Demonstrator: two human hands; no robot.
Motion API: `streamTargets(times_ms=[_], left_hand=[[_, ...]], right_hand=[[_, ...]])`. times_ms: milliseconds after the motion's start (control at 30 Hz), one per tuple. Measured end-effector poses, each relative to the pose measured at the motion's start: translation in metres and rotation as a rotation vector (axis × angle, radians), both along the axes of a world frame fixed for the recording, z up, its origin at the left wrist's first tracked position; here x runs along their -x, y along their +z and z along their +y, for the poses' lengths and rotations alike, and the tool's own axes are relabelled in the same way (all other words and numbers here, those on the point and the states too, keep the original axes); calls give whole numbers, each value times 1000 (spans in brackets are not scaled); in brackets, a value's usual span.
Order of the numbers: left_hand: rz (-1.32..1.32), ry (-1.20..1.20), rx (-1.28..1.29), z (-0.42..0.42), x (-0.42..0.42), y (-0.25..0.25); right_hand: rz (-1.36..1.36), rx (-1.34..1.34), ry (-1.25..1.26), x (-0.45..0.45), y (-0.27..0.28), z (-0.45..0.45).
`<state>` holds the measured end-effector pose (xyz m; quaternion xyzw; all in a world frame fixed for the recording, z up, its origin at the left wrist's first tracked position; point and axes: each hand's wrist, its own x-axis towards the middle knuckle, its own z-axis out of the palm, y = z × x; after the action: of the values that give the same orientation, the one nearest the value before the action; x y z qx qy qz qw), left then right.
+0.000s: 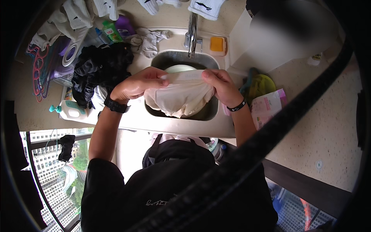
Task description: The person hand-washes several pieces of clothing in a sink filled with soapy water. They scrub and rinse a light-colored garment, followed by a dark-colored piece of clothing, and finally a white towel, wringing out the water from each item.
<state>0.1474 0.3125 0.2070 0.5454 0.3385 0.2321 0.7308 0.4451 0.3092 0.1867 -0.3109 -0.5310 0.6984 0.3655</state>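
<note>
A pale beige cloth garment with a waistband (181, 94) is stretched between my two hands over the metal sink basin (213, 111). My left hand (139, 82) pinches one end of the band, and my right hand (223, 85) pinches the other. Below the band the fabric hangs loose in folds. Behind it, a white round basin (179, 68) shows in the sink, mostly hidden by the garment. The chrome faucet (192, 34) stands over the sink's back edge.
Left of the sink lie dark clothes (100, 69), a white pump bottle (72, 110) and hangers (37, 72). Grey socks (149, 42) rest behind. A soap box (218, 45) sits right of the faucet; a pink-white packet (266, 107) lies farther right. White socks (205, 8) hang above.
</note>
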Motion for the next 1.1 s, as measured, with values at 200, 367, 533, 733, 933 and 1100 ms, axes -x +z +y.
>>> streamTargets(times_ms=[200,367,533,733,933,1100], left_hand=[[-123,185,146,-6,-16,-2],[-283,536,131,-10,-76,-8],[99,739,-345,10,-109,-36],[-60,816,219,2,-107,-79],[36,804,218,-33,-130,-140],[21,327,300,-24,-106,-146]], right_hand=[[342,287,-305,27,19,-7],[-239,-442,-595,68,-11,-18],[-468,-482,-980,118,-29,-6],[-430,-240,-915,116,-74,-1],[-259,233,-918,96,-135,-10],[90,405,-956,76,-135,-8]])
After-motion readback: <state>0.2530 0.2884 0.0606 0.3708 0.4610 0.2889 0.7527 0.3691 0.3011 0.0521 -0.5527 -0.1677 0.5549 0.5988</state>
